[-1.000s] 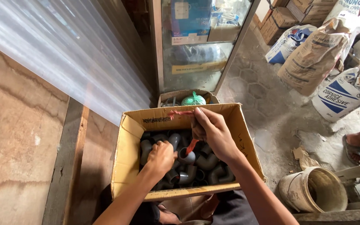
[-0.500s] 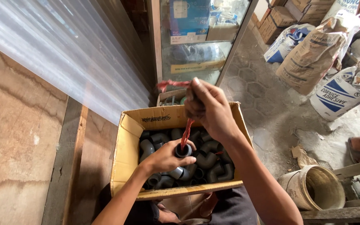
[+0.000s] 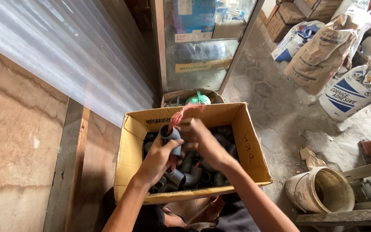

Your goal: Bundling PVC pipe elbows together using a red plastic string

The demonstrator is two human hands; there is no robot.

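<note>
We see the left hand (image 3: 157,157) wrapped around a grey plastic pipe fitting (image 3: 171,138), its fingers clenched on the body of the piece and its open mouth turned up toward us. The right hand (image 3: 200,137) is closed on a red plastic string (image 3: 177,117) that runs up out of the fitting's mouth and bends toward the far wall of the cardboard box (image 3: 132,141); a short red end also shows below the fitting. Both hands hang just above the heap of grey elbow fittings (image 3: 190,174) that fills the box floor, with the held fitting lifted clear of the pile, near the box's left half. We note the box's flaps stand open on all four sides, so the way upward is free, while its walls close in tightly left and right of the wrists. A wooden plank edge (image 3: 65,172) runs close along the box's left side. To the right, bare concrete floor (image 3: 280,116) opens out before a dirty bucket (image 3: 320,191) and stacked paper sacks (image 3: 323,51). Beyond the far flap stands a round container with a green bag (image 3: 198,99).
</note>
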